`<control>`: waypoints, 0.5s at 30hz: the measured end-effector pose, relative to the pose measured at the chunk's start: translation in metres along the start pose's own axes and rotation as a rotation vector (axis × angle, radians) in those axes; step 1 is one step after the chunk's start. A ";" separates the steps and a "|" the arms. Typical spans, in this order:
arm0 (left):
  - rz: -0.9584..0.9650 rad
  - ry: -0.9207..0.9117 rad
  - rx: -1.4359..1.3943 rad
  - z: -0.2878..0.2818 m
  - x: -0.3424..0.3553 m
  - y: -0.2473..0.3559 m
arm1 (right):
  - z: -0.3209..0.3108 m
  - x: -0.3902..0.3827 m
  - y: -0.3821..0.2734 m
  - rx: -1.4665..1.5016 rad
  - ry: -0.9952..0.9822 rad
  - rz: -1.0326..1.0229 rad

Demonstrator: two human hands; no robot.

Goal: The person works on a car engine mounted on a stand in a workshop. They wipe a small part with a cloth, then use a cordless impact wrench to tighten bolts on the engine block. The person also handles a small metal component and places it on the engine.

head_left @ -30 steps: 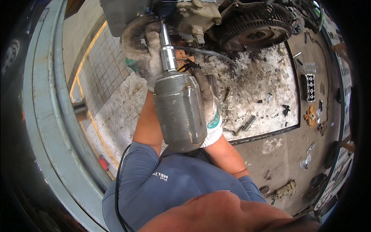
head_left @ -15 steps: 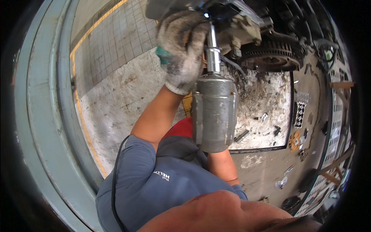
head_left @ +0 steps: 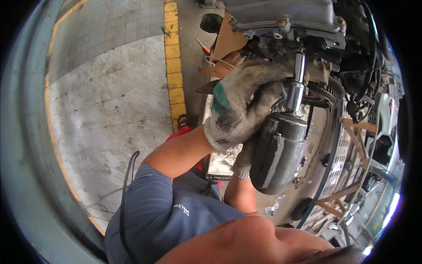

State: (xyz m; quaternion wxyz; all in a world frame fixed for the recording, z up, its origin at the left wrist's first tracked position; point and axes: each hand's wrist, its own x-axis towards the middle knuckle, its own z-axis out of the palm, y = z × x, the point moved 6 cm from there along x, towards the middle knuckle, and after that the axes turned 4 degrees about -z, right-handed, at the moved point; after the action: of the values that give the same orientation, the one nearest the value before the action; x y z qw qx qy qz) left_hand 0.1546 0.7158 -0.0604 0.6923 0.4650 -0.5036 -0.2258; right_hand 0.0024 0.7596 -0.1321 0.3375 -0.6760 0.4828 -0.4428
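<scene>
The impact wrench (head_left: 279, 154) lies just to the right of your gloved left hand (head_left: 241, 103), held up in the air in front of your chest. Its long axis runs from the blunt rear of the body, close to you, up and slightly right to the engine (head_left: 281, 15). The chrome socket (head_left: 295, 97) and the slimmer extension (head_left: 299, 66) follow that line, and the tip ends just under the lower edge of the engine's cover; whether it is seated on a fastener is too small to tell.

Your left hand is the nearer one to the socket. Its fingers (head_left: 263, 70) are bent in a loose curl beside the chrome, but I cannot tell whether they touch it. Your right hand (head_left: 247, 154) sits behind and below the wrench, mostly hidden by the body, so I cannot tell how its fingers stand.

The wrench body is a dull grey, rounded cylinder with a raised rib along it and scuffed edges. The chrome parts are smooth, bright and stepped in width. Your gloves are ribbed knit, grimy, with a green patch (head_left: 221, 99) on the left one. Beyond the extension, a toothed flywheel (head_left: 326, 97) shows its dark, notched metal rim. The engine cover is pale grey, smooth metal with bolts along its edge.
</scene>
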 end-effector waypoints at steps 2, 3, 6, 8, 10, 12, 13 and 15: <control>-0.219 -0.211 -0.091 0.010 0.002 -0.005 | 0.000 -0.003 0.005 -0.024 0.002 0.001; -0.021 -0.177 0.065 0.011 0.000 -0.003 | 0.001 -0.004 0.006 -0.034 -0.006 -0.008; -0.297 -0.277 -0.146 0.013 0.008 -0.014 | -0.001 -0.004 0.009 -0.068 -0.027 -0.020; -0.540 -0.362 -0.361 0.020 0.010 -0.017 | -0.006 -0.007 0.015 -0.089 -0.015 -0.016; -0.551 -0.366 -0.406 0.023 0.009 -0.013 | -0.012 -0.010 0.015 -0.115 -0.003 -0.008; -0.506 -0.288 -0.368 0.026 0.008 -0.011 | -0.021 -0.015 0.013 -0.146 -0.001 0.003; -0.542 -0.308 -0.387 0.027 0.008 -0.010 | -0.023 -0.019 0.013 -0.157 -0.007 0.009; -0.535 -0.317 -0.350 0.027 0.007 -0.008 | -0.026 -0.026 0.015 -0.168 -0.010 0.020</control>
State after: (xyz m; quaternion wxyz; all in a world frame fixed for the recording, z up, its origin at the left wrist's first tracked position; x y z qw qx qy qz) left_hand 0.1338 0.6955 -0.0626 0.5911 0.4138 -0.4189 -0.5512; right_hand -0.0310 0.7786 -0.1425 0.2864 -0.6991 0.5233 -0.3943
